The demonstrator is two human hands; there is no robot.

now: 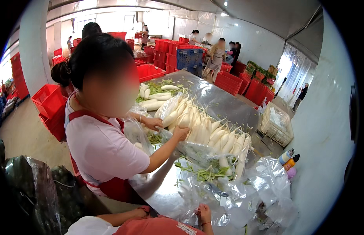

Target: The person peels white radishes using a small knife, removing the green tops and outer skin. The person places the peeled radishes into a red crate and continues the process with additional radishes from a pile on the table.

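Note:
My right hand (pixel 204 212), with a thin red band at the wrist, is at the near side of the metal table (pixel 167 192). Its fingers are curled beside crumpled clear plastic bags (pixel 237 191); whether it pinches the film is not visible. My left hand (pixel 143 212) is low by the table's near corner, partly hidden by my red apron (pixel 158 226). Beyond the bags lies a row of white radishes (pixel 202 127) with long thin roots, partly in clear plastic film (pixel 199 148). Cut green stems (pixel 210 173) are scattered before them.
A co-worker (pixel 102 147) at the left has both hands on the radishes. A cream plastic crate (pixel 277 123) and bottles (pixel 291 161) are along the right wall. Red crates (pixel 51 102) stand behind the co-worker, dark filled sacks (pixel 38 188) at lower left.

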